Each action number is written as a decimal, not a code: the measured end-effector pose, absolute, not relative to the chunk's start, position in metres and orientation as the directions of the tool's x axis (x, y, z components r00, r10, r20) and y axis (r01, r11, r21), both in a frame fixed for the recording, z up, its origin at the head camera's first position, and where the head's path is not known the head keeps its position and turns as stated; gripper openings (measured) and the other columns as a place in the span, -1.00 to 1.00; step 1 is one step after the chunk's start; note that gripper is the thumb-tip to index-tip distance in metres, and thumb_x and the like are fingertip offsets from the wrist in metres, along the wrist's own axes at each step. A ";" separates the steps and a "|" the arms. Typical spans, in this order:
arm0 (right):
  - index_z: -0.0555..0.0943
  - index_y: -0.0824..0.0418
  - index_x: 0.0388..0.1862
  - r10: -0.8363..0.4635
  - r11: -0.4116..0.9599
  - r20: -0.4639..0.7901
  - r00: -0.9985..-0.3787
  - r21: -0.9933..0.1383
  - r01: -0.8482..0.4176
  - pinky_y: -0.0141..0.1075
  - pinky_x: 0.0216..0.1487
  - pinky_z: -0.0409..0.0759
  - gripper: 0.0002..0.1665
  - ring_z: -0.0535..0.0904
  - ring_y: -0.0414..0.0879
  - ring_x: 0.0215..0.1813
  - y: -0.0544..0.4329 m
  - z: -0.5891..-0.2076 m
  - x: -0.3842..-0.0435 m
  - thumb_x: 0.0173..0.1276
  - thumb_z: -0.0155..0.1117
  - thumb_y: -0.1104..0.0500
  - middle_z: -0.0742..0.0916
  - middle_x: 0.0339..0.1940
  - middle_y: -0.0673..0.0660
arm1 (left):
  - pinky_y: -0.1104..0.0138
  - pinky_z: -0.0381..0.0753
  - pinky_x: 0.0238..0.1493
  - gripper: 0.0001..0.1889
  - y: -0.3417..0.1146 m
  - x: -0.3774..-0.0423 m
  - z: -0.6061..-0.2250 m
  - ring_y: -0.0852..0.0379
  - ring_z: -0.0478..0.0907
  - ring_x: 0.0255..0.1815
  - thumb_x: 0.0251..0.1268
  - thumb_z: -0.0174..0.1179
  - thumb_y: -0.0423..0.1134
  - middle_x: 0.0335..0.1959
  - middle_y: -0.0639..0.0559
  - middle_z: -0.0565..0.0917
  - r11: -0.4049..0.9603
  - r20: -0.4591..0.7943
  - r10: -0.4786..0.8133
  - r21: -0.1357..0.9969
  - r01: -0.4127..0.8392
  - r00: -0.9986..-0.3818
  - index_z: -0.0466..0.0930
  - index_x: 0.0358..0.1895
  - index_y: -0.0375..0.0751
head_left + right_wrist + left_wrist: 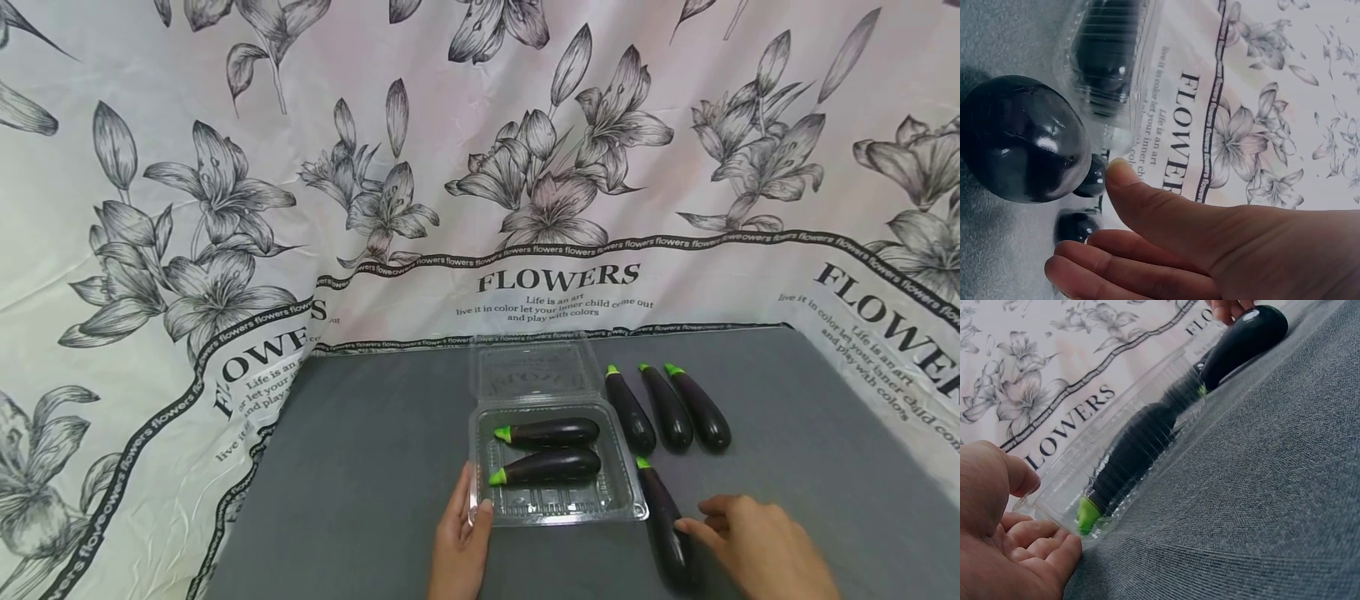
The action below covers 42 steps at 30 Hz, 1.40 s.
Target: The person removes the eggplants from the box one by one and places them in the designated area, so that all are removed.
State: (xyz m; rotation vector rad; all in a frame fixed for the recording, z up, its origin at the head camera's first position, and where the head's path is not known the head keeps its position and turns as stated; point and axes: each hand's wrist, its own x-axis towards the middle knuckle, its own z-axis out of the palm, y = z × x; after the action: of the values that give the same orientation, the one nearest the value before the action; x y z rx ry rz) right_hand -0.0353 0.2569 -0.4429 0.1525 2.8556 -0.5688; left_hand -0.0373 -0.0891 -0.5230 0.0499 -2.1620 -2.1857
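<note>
A clear plastic clamshell container [551, 510] stands with its lid raised at the back, holding two dark eggplants [553, 465] with green stem ends, lying side by side. My left hand [460, 533] grips the container's front left corner, thumb over the rim and fingers along the outer wall. Right of the container lies a loose eggplant [663, 533], its green end towards the back. My right hand [757, 537] is beside this eggplant, thumb at its side in the head view; in the right wrist view the fingers extend loosely with nothing held.
Three more eggplants, a left one [630, 412], a middle one [666, 408] and a right one [699, 408], lie behind the loose one. Grey cloth [360, 467] covers the table. A flower-printed curtain [420, 208] closes off the back and sides.
</note>
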 end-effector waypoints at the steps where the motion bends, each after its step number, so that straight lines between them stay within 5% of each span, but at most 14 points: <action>1: 0.80 0.35 -0.04 0.057 0.919 -0.235 -0.970 -0.367 0.143 0.24 -0.17 0.67 -0.30 0.79 0.14 -0.26 0.256 -0.443 -0.035 0.33 0.50 -0.29 0.86 -0.32 0.13 | 0.59 0.37 0.29 -0.33 -0.089 -0.037 -0.523 -0.13 0.22 0.58 0.63 0.16 -0.32 0.63 -0.26 0.27 -0.013 0.024 -0.073 1.000 0.025 -0.997 0.14 0.68 -0.28; 12: 0.75 0.36 0.10 0.067 0.911 -0.135 -0.989 -0.395 0.116 0.25 -0.15 0.67 -0.30 0.79 0.22 -0.20 0.250 -0.433 -0.037 0.49 0.36 -0.28 0.87 -0.24 0.18 | 0.60 0.36 0.29 -0.33 -0.088 -0.039 -0.525 -0.15 0.25 0.57 0.62 0.16 -0.34 0.62 -0.30 0.26 -0.028 0.020 -0.087 0.999 0.023 -0.996 0.15 0.67 -0.30; 18: 0.74 0.19 0.21 0.089 0.902 0.028 -0.996 -0.427 0.068 0.31 -0.17 0.63 -0.33 0.78 0.31 -0.12 0.240 -0.424 -0.028 0.55 0.25 -0.34 0.88 -0.10 0.16 | 0.57 0.38 0.29 -0.32 -0.088 -0.038 -0.524 -0.13 0.25 0.56 0.62 0.17 -0.32 0.63 -0.31 0.26 -0.007 0.010 -0.087 1.000 0.011 -0.996 0.15 0.67 -0.31; 23: 0.78 0.05 0.17 0.066 0.891 0.197 -0.978 -0.453 -0.031 0.29 -0.25 0.62 -0.55 0.78 0.22 -0.23 0.227 -0.421 -0.026 0.53 0.37 -0.19 0.87 -0.11 0.20 | 0.35 0.41 0.38 -0.33 -0.089 -0.037 -0.522 -0.17 0.17 0.61 0.62 0.18 -0.30 0.65 -0.29 0.22 0.029 0.004 -0.094 1.000 0.001 -0.996 0.16 0.67 -0.31; 30: 0.76 0.04 0.19 0.016 0.875 0.212 -0.977 -0.477 -0.089 0.18 -0.20 0.70 -0.59 0.76 0.04 -0.25 0.206 -0.423 -0.029 0.47 0.47 -0.09 0.86 -0.05 0.14 | 0.06 0.45 0.44 -0.31 -0.088 -0.037 -0.520 -0.26 0.17 0.63 0.63 0.18 -0.26 0.64 -0.30 0.24 0.052 -0.022 -0.098 0.998 -0.027 -0.995 0.14 0.67 -0.34; 36: 0.72 0.03 0.28 -0.063 0.848 0.286 -0.956 -0.489 -0.202 0.25 0.03 0.69 -0.51 0.77 0.19 0.13 0.191 -0.432 -0.030 0.41 0.54 0.03 0.79 0.21 0.17 | 0.35 0.46 0.36 -0.31 -0.088 -0.038 -0.521 -0.25 0.25 0.59 0.63 0.18 -0.26 0.60 -0.33 0.33 0.036 -0.020 -0.091 0.999 -0.024 -0.996 0.15 0.66 -0.35; 42: 0.61 0.02 0.45 -0.111 0.844 0.312 -0.944 -0.471 -0.255 0.19 0.14 0.68 -0.35 0.64 0.08 0.38 0.179 -0.437 -0.035 0.41 0.54 -0.01 0.66 0.44 0.04 | 0.53 0.40 0.28 -0.32 -0.088 -0.038 -0.523 -0.20 0.25 0.58 0.63 0.18 -0.28 0.59 -0.31 0.34 0.024 -0.009 -0.096 1.000 -0.012 -0.995 0.16 0.66 -0.34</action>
State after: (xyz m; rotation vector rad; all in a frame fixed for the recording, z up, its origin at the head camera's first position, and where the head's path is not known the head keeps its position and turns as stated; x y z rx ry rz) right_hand -0.0348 0.1786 -0.4370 -0.3329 3.2788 -0.9037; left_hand -0.0385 -0.0881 -0.5233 0.1162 -2.2037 -2.1504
